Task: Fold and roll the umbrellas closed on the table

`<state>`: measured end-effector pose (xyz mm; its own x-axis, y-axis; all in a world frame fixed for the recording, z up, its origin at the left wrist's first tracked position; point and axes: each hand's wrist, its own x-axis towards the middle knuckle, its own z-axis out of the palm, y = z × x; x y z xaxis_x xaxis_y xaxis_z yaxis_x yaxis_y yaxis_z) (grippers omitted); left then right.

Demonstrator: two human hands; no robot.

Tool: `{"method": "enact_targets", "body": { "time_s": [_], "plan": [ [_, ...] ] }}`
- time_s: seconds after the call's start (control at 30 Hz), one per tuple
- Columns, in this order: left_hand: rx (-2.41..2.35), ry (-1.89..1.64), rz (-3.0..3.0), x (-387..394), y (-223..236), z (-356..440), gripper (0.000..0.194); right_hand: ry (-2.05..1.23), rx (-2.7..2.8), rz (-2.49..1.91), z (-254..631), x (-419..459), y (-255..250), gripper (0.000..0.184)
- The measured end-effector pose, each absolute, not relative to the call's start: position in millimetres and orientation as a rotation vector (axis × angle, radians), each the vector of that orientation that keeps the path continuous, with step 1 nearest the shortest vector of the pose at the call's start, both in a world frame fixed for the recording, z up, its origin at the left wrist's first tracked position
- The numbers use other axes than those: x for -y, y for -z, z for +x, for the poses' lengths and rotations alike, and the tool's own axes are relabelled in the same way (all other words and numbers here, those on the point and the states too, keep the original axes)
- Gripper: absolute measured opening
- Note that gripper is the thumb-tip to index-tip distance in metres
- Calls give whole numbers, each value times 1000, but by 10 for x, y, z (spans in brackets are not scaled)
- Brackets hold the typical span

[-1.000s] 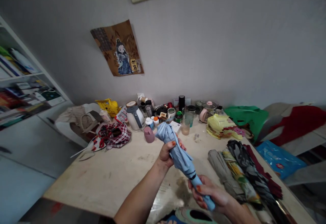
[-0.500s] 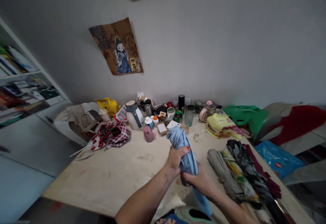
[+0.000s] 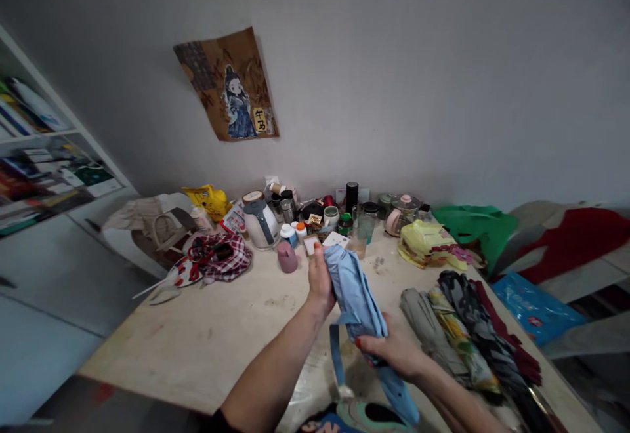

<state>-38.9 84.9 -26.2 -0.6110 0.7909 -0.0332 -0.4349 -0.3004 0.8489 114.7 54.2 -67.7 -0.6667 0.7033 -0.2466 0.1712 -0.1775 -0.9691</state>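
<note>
A folded light-blue umbrella (image 3: pixel 355 292) is held slanted above the beige table (image 3: pixel 221 334), its tip pointing toward the far wall. My left hand (image 3: pixel 319 281) lies against its upper left side with fingers fairly straight. My right hand (image 3: pixel 391 349) is wrapped round its lower part near the handle. A blue closing strap (image 3: pixel 335 348) hangs loose below the canopy.
Several folded umbrellas (image 3: pixel 467 334) lie side by side on the right of the table. A white kettle (image 3: pixel 260 224), a pink cup (image 3: pixel 287 258), jars and bottles crowd the far edge. A plaid cloth (image 3: pixel 220 257) lies at left, shelves (image 3: pixel 44 170) beyond.
My left hand has loosened from a grip on the canopy to lie flat on its side. My right hand slid up the umbrella. The strap now hangs free.
</note>
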Motion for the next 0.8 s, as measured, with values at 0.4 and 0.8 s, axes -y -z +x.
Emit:
{"method": "enact_targets", "body": {
  "time_s": [0.4, 0.8],
  "plan": [
    [-623, -1474, 524, -640, 419, -352, 70, -2047, 1459, -957, 1220, -648, 814, 26],
    [-235, -1100, 783, -843, 411, -253, 56, -2729, 1198, -246, 1244, -736, 1052, 40]
  ]
}}
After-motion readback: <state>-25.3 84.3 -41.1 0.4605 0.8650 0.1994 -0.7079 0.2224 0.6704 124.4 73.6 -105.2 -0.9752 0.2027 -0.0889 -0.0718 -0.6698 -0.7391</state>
